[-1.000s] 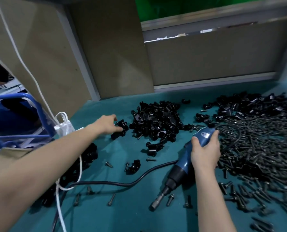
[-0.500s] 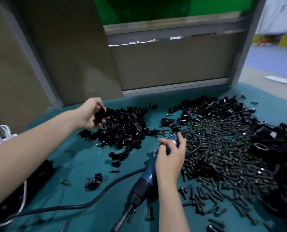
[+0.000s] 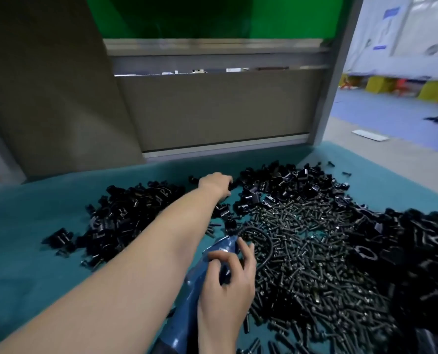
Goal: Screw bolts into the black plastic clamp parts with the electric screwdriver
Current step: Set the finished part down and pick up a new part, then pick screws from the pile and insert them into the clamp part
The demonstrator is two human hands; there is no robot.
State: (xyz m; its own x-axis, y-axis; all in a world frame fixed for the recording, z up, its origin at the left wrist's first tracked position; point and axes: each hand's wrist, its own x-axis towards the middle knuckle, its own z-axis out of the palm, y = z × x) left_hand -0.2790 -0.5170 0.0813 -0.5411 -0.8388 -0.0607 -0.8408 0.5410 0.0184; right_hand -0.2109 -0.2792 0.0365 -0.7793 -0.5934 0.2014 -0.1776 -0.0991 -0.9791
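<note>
The left hand point(image 3: 216, 183) is stretched far across the bench point(image 3: 28, 264), its forearm passing over the middle of the teal surface. It rests at the near-left edge of the far pile of black plastic clamp parts point(image 3: 284, 183). Only the back of this hand shows. Its fingers bend down among the parts and are hidden, so I cannot tell whether they hold anything.

The right hand point(image 3: 225, 284) grips the blue electric screwdriver point(image 3: 187, 310), with thumb and fingers curled round the upper end of its body. The tool lies slanted, its upper end toward the middle of the bench and its lower end running out of the bottom edge of the view, so its bit is out of sight. A black cable point(image 3: 269, 241) leaves the upper end of the tool and loops over the bolts point(image 3: 309, 264), which lie in a broad loose heap just right of the right hand.

A second pile of clamp parts point(image 3: 125, 215) lies left of the forearm. A third pile point(image 3: 417, 251), blurred, lies at the right edge of the bench beside the bolts. Behind the bench stands a grey partition panel point(image 3: 212, 111) with a green screen point(image 3: 187, 16) above it.
</note>
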